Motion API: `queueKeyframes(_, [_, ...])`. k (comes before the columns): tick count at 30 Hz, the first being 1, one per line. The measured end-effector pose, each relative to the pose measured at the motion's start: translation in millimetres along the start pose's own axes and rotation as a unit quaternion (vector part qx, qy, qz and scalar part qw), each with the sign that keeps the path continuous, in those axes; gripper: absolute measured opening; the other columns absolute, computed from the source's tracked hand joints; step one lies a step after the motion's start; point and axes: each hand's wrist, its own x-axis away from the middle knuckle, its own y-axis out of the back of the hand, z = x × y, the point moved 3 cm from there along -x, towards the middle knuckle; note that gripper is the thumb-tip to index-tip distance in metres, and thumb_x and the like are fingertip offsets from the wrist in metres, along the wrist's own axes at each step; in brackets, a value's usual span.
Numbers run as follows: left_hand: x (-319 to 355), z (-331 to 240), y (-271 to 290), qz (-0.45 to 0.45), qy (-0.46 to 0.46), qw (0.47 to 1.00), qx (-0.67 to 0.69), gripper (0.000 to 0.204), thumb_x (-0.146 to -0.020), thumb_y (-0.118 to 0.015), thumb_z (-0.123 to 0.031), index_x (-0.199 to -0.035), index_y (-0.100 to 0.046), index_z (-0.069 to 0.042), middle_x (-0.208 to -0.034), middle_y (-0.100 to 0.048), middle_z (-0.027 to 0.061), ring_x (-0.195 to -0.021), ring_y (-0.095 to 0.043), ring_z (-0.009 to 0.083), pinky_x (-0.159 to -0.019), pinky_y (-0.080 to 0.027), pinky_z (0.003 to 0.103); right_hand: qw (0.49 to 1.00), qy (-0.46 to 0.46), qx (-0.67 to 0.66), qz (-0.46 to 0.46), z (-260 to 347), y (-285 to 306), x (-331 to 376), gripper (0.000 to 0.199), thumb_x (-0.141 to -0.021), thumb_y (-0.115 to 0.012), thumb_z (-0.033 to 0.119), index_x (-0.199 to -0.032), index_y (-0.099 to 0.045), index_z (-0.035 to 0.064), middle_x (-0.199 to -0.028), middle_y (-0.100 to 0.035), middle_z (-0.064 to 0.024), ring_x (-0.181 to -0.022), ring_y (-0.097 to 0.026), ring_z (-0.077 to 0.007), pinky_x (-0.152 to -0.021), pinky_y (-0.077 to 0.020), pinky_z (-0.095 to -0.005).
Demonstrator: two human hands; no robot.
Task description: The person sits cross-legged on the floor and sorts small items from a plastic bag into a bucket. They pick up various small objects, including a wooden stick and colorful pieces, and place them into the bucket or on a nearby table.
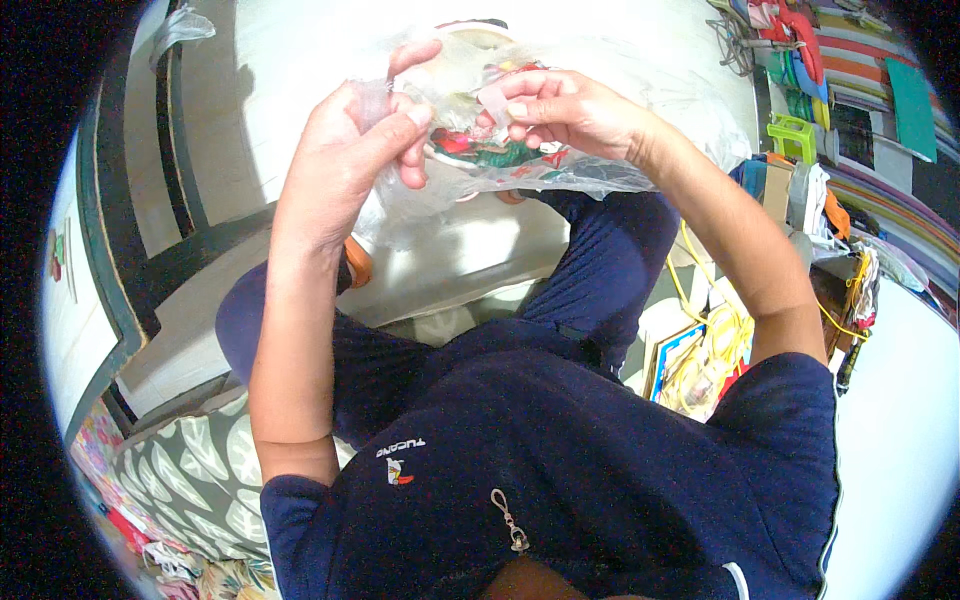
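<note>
A clear plastic bag [600, 172] is spread in front of me above my knees, its thin film crumpled and partly washed out by bright light. Red, green and white things [490, 152] show at its middle; what they are I cannot make out. My left hand [365, 135] grips the bag's left side between thumb and fingers, with the index finger raised. Over the bag's middle, my right hand [570, 108] pinches a small whitish, see-through piece [494, 101] between thumb and fingertips. Whether that piece belongs to the bag is unclear.
Beneath me is a cushion with a leaf pattern [190, 465]. At right lie a bundle of yellow cord [715, 345], a small green stool [792, 137] and piled household things. A dark-framed panel [150, 130] stands at left. A round pale container [475, 35] sits beyond the bag.
</note>
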Motion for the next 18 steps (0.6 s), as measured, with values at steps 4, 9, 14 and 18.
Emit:
queueKeyframes(4, [1.0, 3.0, -5.6, -0.001, -0.007, 0.999, -0.041, 0.021, -0.082, -0.059, -0.012, -0.099, -0.059, 0.0, -0.064, -0.052, 0.0006, -0.051, -0.046, 0.005, -0.05, -0.039, 0.02, 0.998, 0.03, 0.041, -0.046, 15.0, -22.2, 8.2, 0.035, -0.082, -0.06, 0.015, -0.115, -0.053, 0.0038, -0.101, -0.06, -0.0026, -0.079, -0.056, -0.0095, -0.069, -0.0445, -0.0216])
queueKeyframes(9, [11.8, -5.8, -4.9, -0.017, -0.006, 0.997, -0.07, 0.039, -0.083, -0.058, -0.015, -0.12, -0.052, -0.003, -0.062, -0.047, -0.0029, -0.048, -0.042, 0.0035, -0.044, -0.034, 0.017, 0.781, 0.042, 0.621, -0.054, 9.3, 1.0, -23.8, 0.037, -0.076, -0.06, 0.014, -0.111, -0.056, 0.0054, -0.098, -0.062, -0.0105, -0.083, -0.06, -0.0213, -0.076, -0.0464, -0.0312])
queueKeyframes(14, [11.3, -8.3, 1.4, -0.059, -0.001, 0.997, -0.057, 0.045, -0.084, -0.054, -0.019, -0.124, -0.046, -0.001, -0.058, -0.043, -0.0035, -0.044, -0.038, 0.0044, -0.042, -0.032, 0.018, 0.599, -0.134, 0.79, 0.009, -31.8, 10.2, -66.5, 0.03, -0.073, -0.056, 0.01, -0.102, -0.063, 0.012, -0.095, -0.062, -0.0157, -0.089, -0.06, -0.0298, -0.078, -0.0468, -0.04])
queueKeyframes(18, [7.0, -7.5, 3.1, -0.07, 0.007, 0.997, -0.038, 0.051, -0.082, -0.055, -0.022, -0.125, -0.043, 0.002, -0.057, -0.043, -0.0029, -0.044, -0.039, 0.0047, -0.042, -0.033, 0.018, 0.614, -0.076, 0.785, 0.002, -72.2, 18.6, -107.7, 0.022, -0.073, -0.056, 0.012, -0.094, -0.063, 0.0084, -0.092, -0.063, -0.0138, -0.087, -0.061, -0.0303, -0.076, -0.0476, -0.0404])
